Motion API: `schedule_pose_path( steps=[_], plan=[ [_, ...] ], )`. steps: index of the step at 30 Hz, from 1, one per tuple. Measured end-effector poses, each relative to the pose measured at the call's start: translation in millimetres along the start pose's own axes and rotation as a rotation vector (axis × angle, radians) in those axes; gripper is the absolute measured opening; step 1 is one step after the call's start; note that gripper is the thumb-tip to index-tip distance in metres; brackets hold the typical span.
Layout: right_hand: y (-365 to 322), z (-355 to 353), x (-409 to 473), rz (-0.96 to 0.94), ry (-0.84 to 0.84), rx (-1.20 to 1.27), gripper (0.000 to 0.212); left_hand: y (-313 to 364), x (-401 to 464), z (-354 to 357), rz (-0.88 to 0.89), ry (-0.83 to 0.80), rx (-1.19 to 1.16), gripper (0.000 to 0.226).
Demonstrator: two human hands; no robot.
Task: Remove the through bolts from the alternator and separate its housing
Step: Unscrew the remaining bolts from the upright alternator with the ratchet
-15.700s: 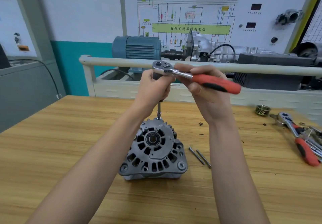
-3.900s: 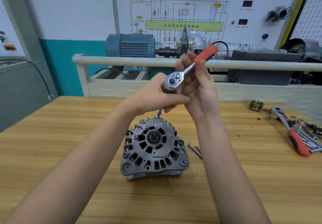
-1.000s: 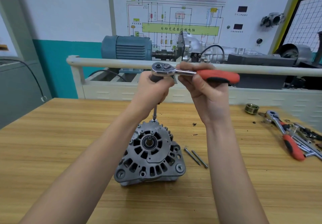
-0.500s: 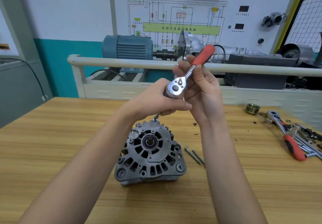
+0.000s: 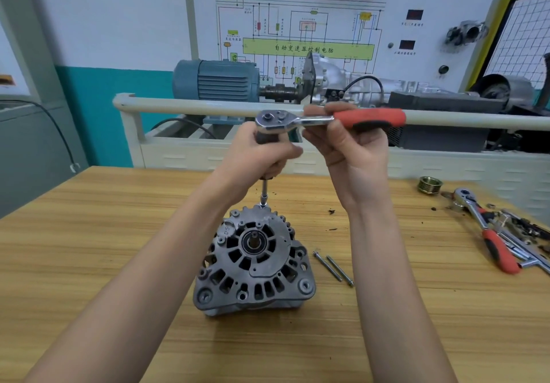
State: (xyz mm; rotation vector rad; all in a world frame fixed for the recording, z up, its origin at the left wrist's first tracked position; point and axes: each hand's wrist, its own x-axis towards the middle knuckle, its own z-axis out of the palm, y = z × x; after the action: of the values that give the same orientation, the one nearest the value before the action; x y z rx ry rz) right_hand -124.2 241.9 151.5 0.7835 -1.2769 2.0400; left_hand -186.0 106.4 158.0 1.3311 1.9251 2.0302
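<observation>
Alternator (image 5: 254,263) shaft-end up; ratchet (image 5: 327,119) handle points right, right hand (image 5: 354,150) gripping; left hand (image 5: 265,156) fingers wrap upright extension (image 5: 264,193).

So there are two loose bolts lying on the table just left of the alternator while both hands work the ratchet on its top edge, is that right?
Not quite. The two loose bolts lie on the table to the right of the alternator, not the left, as the head view shows. The rest holds: the left hand and right hand both hold the ratchet over its top edge.
</observation>
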Motion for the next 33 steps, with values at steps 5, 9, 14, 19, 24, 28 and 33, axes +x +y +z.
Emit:
schedule_pose_path(
  steps=[5, 9, 14, 19, 24, 28, 33],
  plan=[
    [5, 7, 1, 0.148, 0.111, 0.152, 0.026, 4, -3, 2, -0.026, -0.228, 0.157, 0.032],
    [3, 6, 0, 0.121, 0.108, 0.188, 0.021, 3, -2, 4, -0.036, -0.133, 0.054, 0.040],
    [4, 5, -3, -0.032, -0.071, -0.036, 0.028, -1, 3, 5, -0.026, 0.224, -0.077, 0.030],
    [7, 11, -3, -0.043, -0.057, -0.004, 0.020, -2, -2, 4, 0.000, 0.238, -0.009, 0.024],
    [9, 12, 0, 0.120, 0.103, 0.153, 0.024, 7, -5, -8, 0.009, -0.139, 0.126, 0.027],
    [7, 12, 0, 0.135, 0.064, 0.163, 0.022, 5, -4, -8, 0.005, -0.168, 0.033, 0.031],
    [3, 7, -3, -0.041, -0.115, -0.090, 0.021, 1, 2, -3, -0.001, 0.178, -0.035, 0.021]
  ],
)
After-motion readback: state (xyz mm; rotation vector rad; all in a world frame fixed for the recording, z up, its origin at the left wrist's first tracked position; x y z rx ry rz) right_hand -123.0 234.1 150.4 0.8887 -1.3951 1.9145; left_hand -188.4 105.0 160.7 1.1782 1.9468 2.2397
